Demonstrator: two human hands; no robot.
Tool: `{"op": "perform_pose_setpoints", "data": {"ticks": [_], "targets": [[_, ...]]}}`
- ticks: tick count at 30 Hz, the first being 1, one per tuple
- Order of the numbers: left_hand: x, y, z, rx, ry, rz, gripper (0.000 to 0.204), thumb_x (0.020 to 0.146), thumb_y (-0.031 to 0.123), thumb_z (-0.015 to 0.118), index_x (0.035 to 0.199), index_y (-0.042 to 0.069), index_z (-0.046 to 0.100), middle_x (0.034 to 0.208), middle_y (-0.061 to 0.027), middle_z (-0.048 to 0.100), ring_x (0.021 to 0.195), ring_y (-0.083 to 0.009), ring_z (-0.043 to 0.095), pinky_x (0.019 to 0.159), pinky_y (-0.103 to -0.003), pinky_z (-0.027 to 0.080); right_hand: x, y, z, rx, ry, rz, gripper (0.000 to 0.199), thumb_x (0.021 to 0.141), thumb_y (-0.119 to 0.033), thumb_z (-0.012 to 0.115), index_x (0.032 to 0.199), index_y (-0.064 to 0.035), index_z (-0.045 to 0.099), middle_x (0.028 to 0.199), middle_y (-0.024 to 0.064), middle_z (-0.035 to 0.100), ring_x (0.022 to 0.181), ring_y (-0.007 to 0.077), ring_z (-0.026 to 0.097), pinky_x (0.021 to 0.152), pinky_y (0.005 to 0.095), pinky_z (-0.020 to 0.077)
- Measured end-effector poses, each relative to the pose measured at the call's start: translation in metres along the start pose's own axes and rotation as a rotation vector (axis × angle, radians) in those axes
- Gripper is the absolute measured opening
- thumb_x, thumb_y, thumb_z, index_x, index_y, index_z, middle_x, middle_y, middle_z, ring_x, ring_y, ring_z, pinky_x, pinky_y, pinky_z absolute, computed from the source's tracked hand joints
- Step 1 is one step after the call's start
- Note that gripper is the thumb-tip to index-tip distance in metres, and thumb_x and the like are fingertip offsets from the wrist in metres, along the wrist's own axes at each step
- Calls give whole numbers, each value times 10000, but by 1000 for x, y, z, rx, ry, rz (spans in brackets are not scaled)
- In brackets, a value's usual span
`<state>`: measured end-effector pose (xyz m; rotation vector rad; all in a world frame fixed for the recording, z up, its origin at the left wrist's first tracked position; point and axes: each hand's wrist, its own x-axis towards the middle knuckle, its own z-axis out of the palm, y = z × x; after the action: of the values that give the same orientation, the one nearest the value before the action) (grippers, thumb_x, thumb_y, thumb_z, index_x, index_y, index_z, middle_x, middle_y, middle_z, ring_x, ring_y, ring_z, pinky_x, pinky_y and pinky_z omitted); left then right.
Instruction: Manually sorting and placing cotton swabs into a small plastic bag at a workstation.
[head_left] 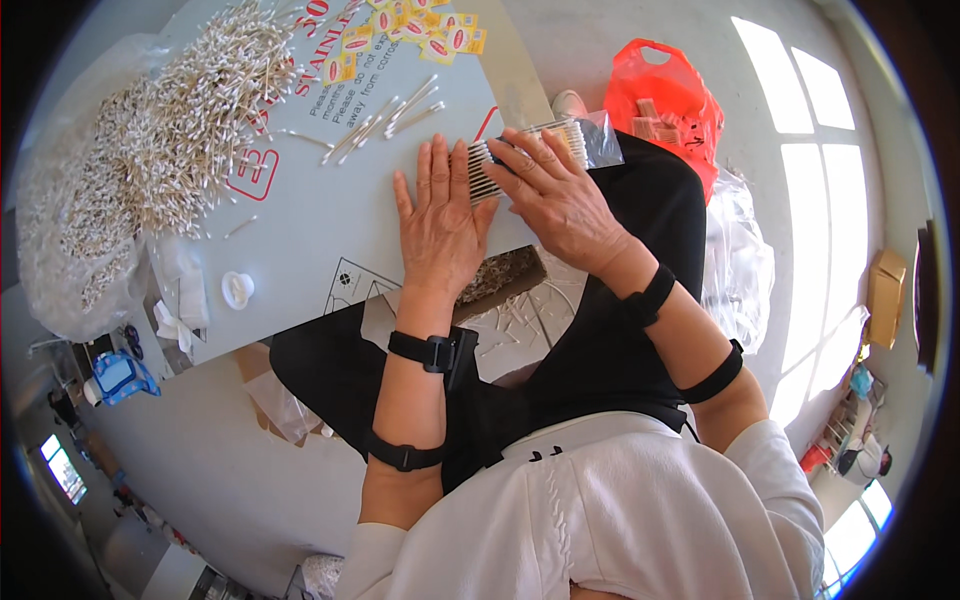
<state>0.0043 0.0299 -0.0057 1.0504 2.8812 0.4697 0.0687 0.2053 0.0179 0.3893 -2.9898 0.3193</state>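
Observation:
A flat row of cotton swabs [484,182] lies side by side at the table's right edge, partly in a clear plastic bag [604,140]. My left hand [438,225] rests flat beside the row's left end, its fingers stretched out and the thumb near the swabs. Across the top of the row lies my right hand [565,205], fingers extended and covering its middle. Several loose swabs [385,122] are scattered beyond my left hand. How firmly the right fingers press on the row cannot be seen.
A big heap of cotton swabs [200,120] spreads over the table's left side, partly on clear plastic. Small yellow labels [410,30] lie at the far edge. A red plastic bag [660,95] stands to the right. Below the table edge is a cardboard box [510,283].

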Motion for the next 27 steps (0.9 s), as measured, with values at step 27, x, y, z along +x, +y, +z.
{"op": "perform_pose_setpoints", "data": {"ticks": [27], "targets": [[1, -1, 2, 28, -68, -16, 704, 999, 496, 398, 1557, 109, 212, 1626, -111, 172, 1506, -279, 139, 1198, -548, 67, 18, 21, 17, 135, 172, -23, 544, 808, -264, 713, 1306, -93, 577, 1386, 43, 539, 1393, 238, 390, 1171, 463, 269]]}}
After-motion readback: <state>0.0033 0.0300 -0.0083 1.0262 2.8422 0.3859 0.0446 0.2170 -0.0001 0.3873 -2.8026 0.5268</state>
